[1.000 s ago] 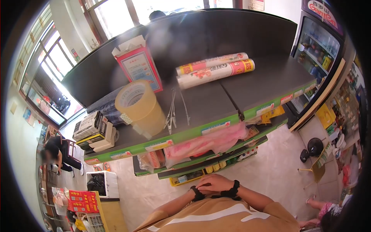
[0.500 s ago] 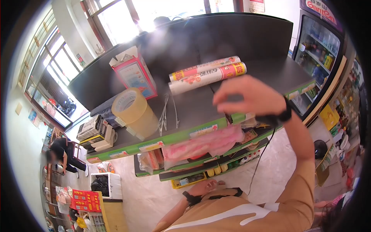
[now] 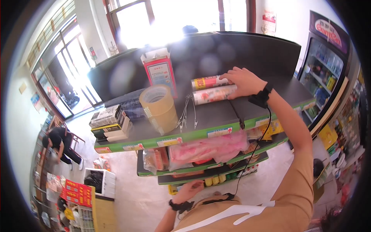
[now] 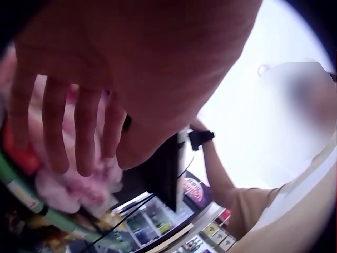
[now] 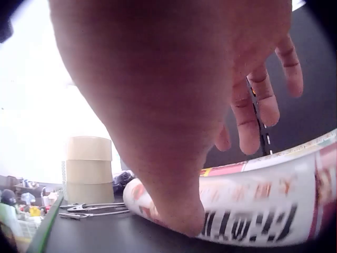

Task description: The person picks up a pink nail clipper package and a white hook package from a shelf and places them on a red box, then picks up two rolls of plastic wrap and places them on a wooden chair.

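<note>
On the black top shelf (image 3: 216,116) lie two printed rolls of cling film, a front roll (image 3: 210,95) and a back roll (image 3: 205,82). My right hand (image 3: 249,82) reaches over their right ends. In the right wrist view its thumb overlaps the front roll (image 5: 253,211), while the other fingers (image 5: 247,129) extend apart above the back roll (image 5: 237,167). Low in front of my body, my left hand (image 3: 189,191) hangs with loose fingers and holds nothing. The left wrist view shows its fingers (image 4: 84,132) hanging down, with pink packaging (image 4: 79,184) behind them.
Left of the rolls stand metal clips (image 3: 186,112), stacked tape rolls (image 3: 160,112), an opened red-and-white box (image 3: 160,71) and small boxes (image 3: 110,121). Pink plastic packs (image 3: 208,147) fill the shelf below. A cable (image 3: 251,154) hangs from my right wrist. A drinks fridge (image 3: 322,69) stands at right.
My hands were together at my waist. The right hand has risen and moved forward to the cling film rolls; the left has stayed low, apart from it. The head view has shifted.
</note>
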Demonstrator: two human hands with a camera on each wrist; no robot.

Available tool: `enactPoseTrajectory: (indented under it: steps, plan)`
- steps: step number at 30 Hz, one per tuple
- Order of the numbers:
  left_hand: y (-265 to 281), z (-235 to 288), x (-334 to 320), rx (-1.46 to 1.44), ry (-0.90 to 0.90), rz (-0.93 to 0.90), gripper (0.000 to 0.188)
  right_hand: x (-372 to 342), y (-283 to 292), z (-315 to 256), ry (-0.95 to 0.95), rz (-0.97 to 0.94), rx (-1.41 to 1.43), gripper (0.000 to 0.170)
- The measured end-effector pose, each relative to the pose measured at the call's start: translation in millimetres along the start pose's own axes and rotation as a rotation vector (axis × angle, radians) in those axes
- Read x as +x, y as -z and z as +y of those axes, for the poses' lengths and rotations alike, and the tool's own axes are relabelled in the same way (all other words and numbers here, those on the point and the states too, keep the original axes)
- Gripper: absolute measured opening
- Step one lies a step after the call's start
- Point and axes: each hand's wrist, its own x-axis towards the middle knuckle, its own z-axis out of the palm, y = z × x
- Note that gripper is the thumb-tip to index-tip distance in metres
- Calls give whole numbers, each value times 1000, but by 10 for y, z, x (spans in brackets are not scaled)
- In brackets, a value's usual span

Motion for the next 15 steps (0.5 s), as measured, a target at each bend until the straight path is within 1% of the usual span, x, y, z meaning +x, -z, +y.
enactPoseTrajectory:
  steps: [1,3,4,5,6,7,8,9,10,12,14,15]
  plan:
    - [101,271,-89,5,-14,24,33,-17,52,-63,-18,-18,-43,65]
    - [342,872,-232,-33,-128,85,34,-50,94,-101,42,-51,-78,64]
    - [475,1193,-331,13,-188,116,37,-76,90,-132,73,-76,-89,63]
    - [593,1467,-452,49,-318,151,38,-88,97,-165,60,-133,-62,61]
    - [721,1729,-585,88,-437,130,39,-91,67,-155,80,-119,-47,59]
    - [802,1894,-727,72,-582,120,35,-112,24,-126,98,-107,-29,57]
    - [860,1987,-786,-19,-784,69,33,-132,-11,-102,116,-98,-8,55]
    - [884,2068,-841,-110,-985,20,31,-131,7,-95,124,-137,12,56]
    - [896,2194,-912,-217,-1070,-1,25,-141,23,-109,125,-147,49,57]
    - [854,2347,-1001,-331,-1170,6,24,-169,85,-139,114,-150,123,59]
    - [779,2440,-1028,-348,-1186,56,38,-211,149,-214,73,-177,157,62]
    - [774,2487,-1043,-369,-1136,59,39,-217,144,-216,60,-188,173,63]
